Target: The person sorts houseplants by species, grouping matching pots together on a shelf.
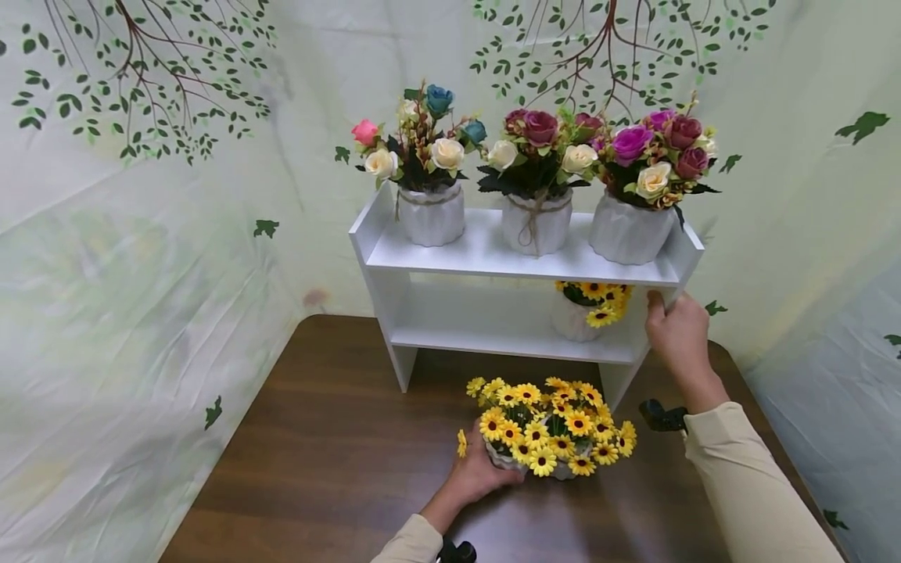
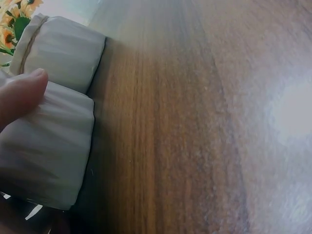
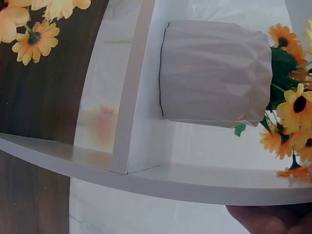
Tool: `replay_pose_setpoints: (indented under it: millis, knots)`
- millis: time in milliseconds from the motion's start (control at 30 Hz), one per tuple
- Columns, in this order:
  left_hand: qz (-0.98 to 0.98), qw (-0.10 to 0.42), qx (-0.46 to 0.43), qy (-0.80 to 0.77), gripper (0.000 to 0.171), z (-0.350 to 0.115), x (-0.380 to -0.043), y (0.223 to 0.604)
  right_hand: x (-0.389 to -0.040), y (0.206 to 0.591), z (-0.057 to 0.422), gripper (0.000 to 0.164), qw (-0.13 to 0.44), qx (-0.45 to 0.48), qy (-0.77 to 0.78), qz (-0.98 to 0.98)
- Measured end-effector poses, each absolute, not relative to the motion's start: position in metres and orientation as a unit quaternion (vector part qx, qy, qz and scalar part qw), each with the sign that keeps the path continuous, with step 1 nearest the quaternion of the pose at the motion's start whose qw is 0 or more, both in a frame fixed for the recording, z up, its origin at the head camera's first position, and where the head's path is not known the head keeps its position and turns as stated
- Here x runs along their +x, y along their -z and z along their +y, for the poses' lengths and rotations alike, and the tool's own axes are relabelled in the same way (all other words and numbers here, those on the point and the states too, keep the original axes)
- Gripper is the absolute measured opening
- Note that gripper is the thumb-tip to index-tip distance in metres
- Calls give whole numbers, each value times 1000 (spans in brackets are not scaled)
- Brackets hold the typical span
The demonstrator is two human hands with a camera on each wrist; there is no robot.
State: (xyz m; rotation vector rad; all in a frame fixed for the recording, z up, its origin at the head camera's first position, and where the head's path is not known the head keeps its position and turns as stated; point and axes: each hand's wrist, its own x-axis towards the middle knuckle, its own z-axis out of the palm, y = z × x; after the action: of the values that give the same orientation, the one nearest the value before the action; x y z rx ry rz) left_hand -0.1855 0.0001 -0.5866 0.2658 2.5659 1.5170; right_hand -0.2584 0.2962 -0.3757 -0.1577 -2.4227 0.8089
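My left hand (image 1: pixel 477 474) grips a white flowerpot (image 2: pixel 53 139) of yellow daisy-like flowers (image 1: pixel 508 426) on the table, its thumb laid across the pot's side in the left wrist view. Right beside it stands a second white pot (image 2: pixel 68 46) with similar flowers. My right hand (image 1: pixel 679 336) holds the right side panel of a white two-tier shelf (image 1: pixel 464 258), just under the top board. Inside the lower tier, near that hand, stands another white pot (image 3: pixel 214 73) with yellow flowers. The left hand's fingers are mostly hidden behind the pot.
Three pots of roses line the top board: pink, cream and blue (image 1: pixel 431 215) at left, dark red and cream (image 1: pixel 538 227) in the middle, purple and red (image 1: pixel 629 231) at right. The brown wooden table (image 1: pixel 317 438) meets a leaf-patterned cloth backdrop (image 1: pixel 176 274).
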Motion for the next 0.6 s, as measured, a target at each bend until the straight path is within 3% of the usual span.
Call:
replay_pose_setpoints:
  millis: [600]
  knots:
    - [856,82,95,-502,116,-6,-184,587,-259,377,296,34,289,-61,-301,-907]
